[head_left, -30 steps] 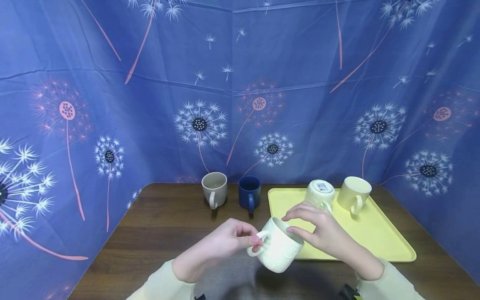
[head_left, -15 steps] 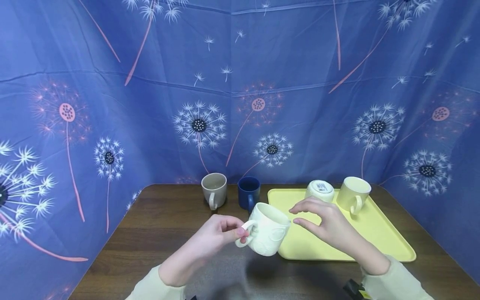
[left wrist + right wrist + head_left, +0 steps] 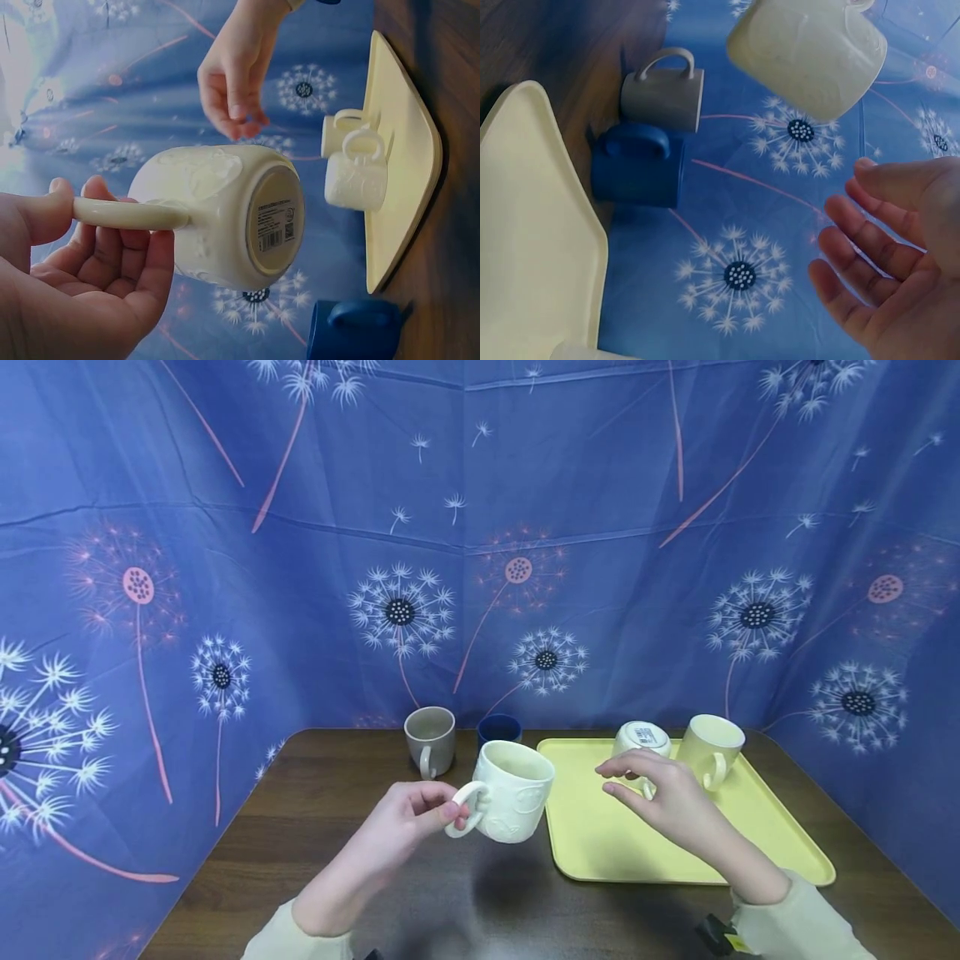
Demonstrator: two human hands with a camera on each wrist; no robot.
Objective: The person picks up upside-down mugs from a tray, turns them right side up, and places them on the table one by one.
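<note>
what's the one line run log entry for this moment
left hand: holds cream mug by handle, lifted | right hand: open, over yellow tray | tray: two mugs

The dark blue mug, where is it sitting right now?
In the head view the dark blue mug stands at the back of the table, between the grey mug and the yellow tray, partly hidden behind the cream mug.

Even, bright overhead light – head view sharp, wide-angle bend at the edges.
Soft shadow on the table (image 3: 480, 893) under the lifted mug (image 3: 512, 792); left wrist view glares white at its upper left corner – both wrist views dimmer, near hands slightly soft.
</note>
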